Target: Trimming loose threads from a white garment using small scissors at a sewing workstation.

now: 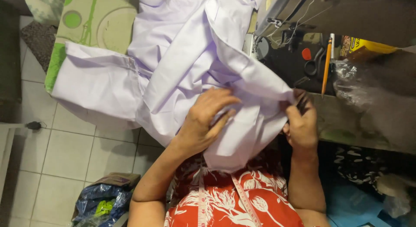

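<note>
A large pale lilac garment (182,58) lies heaped over the table and hangs down into my lap. My left hand (203,123) rests on top of the cloth near its lower folds, fingers spread and pressing on it. My right hand (300,123) pinches the cloth's right edge at a folded corner, together with a small dark tool whose kind I cannot tell. A measuring tape (242,196) hangs over my red floral top.
A sewing machine (303,10) stands at the upper right, with thread running down. Black scissors (313,64) and an orange pencil (326,66) lie beside it, crumpled clear plastic (359,86) to their right. A green patterned tabletop (93,19) and tiled floor (65,153) with a bag (102,201) lie left.
</note>
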